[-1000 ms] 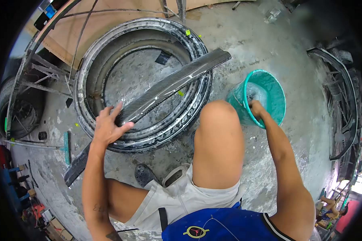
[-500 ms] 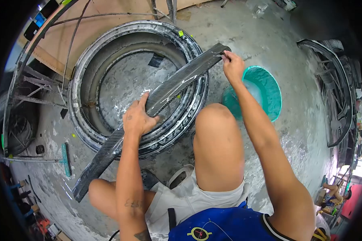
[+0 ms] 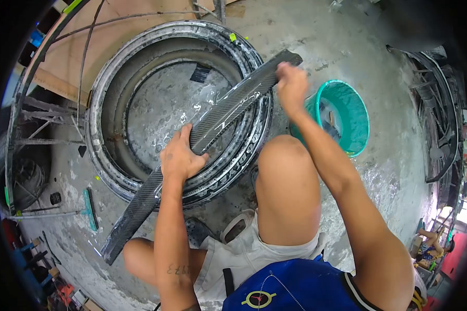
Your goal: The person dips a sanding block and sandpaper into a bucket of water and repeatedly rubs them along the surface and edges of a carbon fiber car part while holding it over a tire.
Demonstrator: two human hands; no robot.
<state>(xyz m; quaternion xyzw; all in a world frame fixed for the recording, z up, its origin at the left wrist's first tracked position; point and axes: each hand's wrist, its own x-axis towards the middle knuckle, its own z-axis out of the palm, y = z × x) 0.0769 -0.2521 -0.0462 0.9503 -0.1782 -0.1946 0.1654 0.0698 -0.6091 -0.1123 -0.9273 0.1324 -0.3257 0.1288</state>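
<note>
A long carbon-fibre-patterned strip [image 3: 227, 113] lies slantwise across a wet tyre [image 3: 99, 93], its lower end reaching past the rim toward my bent knee. Wrapped over the strip's middle is my left hand [image 3: 181, 158], thumb on one side and fingers on the other. My right hand [image 3: 292, 85] is at the strip's upper end, fingers curled and blurred; whether something is between them is hidden. Just right of my right forearm stands a green bucket [image 3: 355, 122] with liquid and some items inside.
A teal-headed brush [image 3: 90, 210] lies on the wet floor [image 3: 384, 171] at the left. Metal frames [image 3: 49, 111] stand at upper left. Dark curved parts [image 3: 443, 114] line the right side. Another person [image 3: 429, 249] is at the lower right.
My right hand has moved slightly down and left along the strip's upper end and is now blurred. The view has shifted a little, and items now show inside the bucket.
</note>
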